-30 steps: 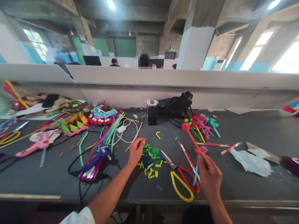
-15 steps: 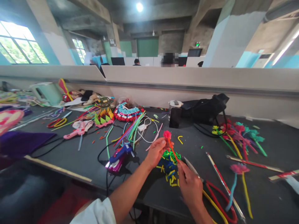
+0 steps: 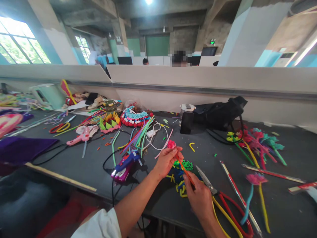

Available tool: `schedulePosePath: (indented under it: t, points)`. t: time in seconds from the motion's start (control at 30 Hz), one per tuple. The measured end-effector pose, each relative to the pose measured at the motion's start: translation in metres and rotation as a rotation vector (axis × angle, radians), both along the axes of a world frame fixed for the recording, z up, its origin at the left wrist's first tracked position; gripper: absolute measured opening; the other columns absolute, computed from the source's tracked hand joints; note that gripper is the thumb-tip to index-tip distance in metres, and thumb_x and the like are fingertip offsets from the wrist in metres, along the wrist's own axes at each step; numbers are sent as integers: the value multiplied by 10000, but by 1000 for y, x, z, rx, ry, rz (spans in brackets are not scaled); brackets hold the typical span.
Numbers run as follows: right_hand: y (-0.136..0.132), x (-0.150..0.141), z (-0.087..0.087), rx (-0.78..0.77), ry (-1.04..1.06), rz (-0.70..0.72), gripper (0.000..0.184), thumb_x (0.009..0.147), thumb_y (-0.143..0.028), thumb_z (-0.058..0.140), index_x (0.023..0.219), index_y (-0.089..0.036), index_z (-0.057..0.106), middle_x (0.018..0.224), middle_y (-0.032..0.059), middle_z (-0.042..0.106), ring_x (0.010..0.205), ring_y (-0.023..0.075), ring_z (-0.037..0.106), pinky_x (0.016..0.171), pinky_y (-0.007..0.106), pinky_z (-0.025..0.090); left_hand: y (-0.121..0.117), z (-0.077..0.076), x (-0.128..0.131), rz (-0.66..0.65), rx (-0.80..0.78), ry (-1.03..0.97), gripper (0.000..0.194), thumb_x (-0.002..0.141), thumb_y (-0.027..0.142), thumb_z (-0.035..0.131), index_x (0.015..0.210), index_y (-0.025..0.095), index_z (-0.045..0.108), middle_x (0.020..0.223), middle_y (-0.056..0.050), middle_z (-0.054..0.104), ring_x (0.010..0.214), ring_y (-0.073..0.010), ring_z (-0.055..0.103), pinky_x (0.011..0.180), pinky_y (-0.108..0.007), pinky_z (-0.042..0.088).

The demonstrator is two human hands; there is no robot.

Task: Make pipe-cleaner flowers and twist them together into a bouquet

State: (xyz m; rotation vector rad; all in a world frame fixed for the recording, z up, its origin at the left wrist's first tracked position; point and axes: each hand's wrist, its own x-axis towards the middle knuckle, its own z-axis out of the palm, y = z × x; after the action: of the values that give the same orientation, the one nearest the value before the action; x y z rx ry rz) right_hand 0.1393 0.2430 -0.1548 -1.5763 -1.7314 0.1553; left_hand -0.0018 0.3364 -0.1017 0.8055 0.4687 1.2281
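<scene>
Between both hands is a small flower with a pink head (image 3: 171,144) and an orange pipe-cleaner stem (image 3: 183,168). My left hand (image 3: 167,161) pinches it just below the head, its fingers closed. Lower on the stem, my right hand (image 3: 198,195) grips the orange end between thumb and fingers. Beneath the hands lies a pile of cut green pieces (image 3: 187,164), with blue and yellow pieces (image 3: 182,190) nearer me. Scissors with red and yellow handles (image 3: 229,211) lie beside my right hand, partly covered by my forearm.
A blue glue gun (image 3: 128,161) rests on a purple box at left, near loose pipe cleaners (image 3: 142,137). A pink glue gun (image 3: 80,137) lies farther left. Finished flowers (image 3: 260,140), a black bag (image 3: 220,114) and a phone (image 3: 186,123) are toward the back right.
The flower has shifted slightly left and its head sits lower, closer to my left fingers. My right hand has moved a little left and down, leaving more of the scissors' blades showing.
</scene>
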Motion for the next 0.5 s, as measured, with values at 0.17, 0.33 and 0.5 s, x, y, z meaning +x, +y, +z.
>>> schedulePosePath:
  t: [0.17, 0.33, 0.5]
  points:
    - [-4, 0, 5, -16, 61, 68, 473, 999, -436, 343, 1091, -160, 716, 1038, 107, 760, 854, 210, 746, 709, 254, 568, 3, -3, 1, 24, -45, -17, 308, 789, 325, 742, 952, 64, 744, 650, -71, 689, 548, -132, 623, 583, -250, 480]
    - [-18, -1, 8, -86, 121, 29, 490, 1001, -452, 318, 1036, -169, 716, 886, 101, 771, 752, 213, 742, 653, 255, 550, 16, -10, -6, 123, -82, -72, 289, 786, 321, 749, 931, 72, 729, 662, -58, 690, 538, -102, 613, 554, -217, 482]
    - [-40, 9, 13, -85, 228, 5, 420, 993, -429, 360, 1006, -199, 710, 953, 89, 765, 860, 200, 735, 716, 232, 542, 32, -11, -17, 212, -102, -150, 203, 826, 317, 716, 924, 139, 713, 668, 9, 676, 576, -51, 605, 582, -157, 481]
